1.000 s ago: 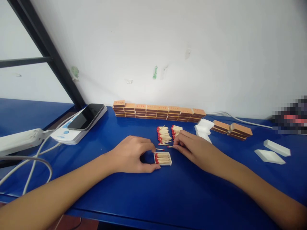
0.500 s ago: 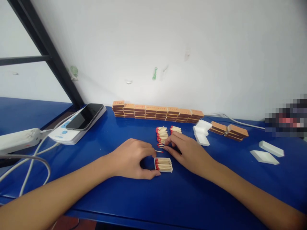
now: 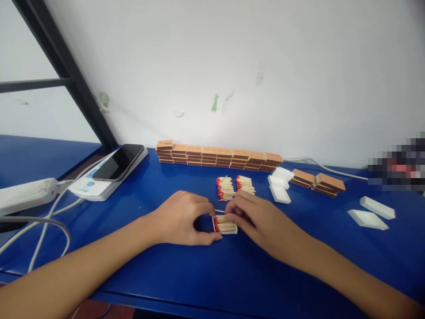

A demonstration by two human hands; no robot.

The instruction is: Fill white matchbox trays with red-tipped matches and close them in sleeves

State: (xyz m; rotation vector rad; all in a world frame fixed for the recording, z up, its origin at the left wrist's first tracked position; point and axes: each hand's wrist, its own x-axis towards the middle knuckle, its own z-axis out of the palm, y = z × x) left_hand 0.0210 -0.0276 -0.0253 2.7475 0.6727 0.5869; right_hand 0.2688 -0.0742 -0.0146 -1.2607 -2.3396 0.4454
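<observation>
My left hand [image 3: 189,218] curves round the left end of a small white matchbox tray [image 3: 231,232], gripping it between thumb and forefinger. Red-headed matches [image 3: 224,225] lie side by side inside, heads to the left. Over the tray's upper right side is my right hand [image 3: 254,215], thumb and fingertips pinched together on a match that is mostly hidden. One loose match [image 3: 219,211] lies just behind the tray, partly covered by the right fingers. Farther back are two heaps of matches, a left heap [image 3: 226,189] and a right heap [image 3: 245,184].
A low wall of stacked matchboxes [image 3: 209,157] runs along the back. More matchboxes [image 3: 318,182] stand to the right, near white empty trays [image 3: 280,184] and two white pieces [image 3: 368,219]. At left, a phone [image 3: 118,162] rests on a white power strip [image 3: 99,190] with cables.
My right hand has moved from the front of the left match heap toward me, over the tray. A match at that heap's front edge is gone. My left hand stays on the tray.
</observation>
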